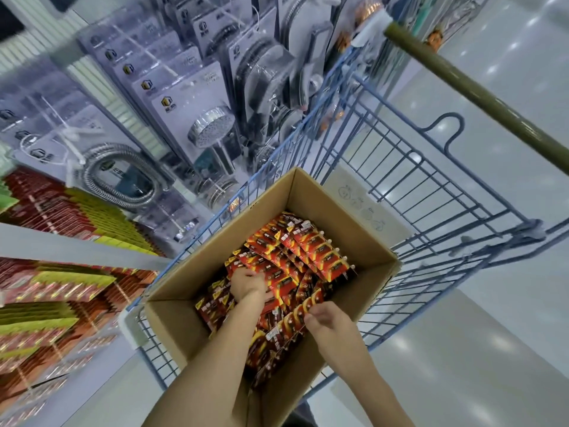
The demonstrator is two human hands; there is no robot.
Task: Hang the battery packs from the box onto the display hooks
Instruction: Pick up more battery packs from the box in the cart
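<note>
My left hand [249, 283] is down inside the cardboard box [326, 208], fingers curled into the heap of red battery packs [308, 248] near the box's middle; I cannot tell whether it has hold of one. My right hand [328, 320] is at the near right side of the box, thumb and fingertips pinching the edge of a fanned row of packs. The box sits in a blue wire cart [531, 229]. Left of the box hang rows of red and green packs [61, 208].
</note>
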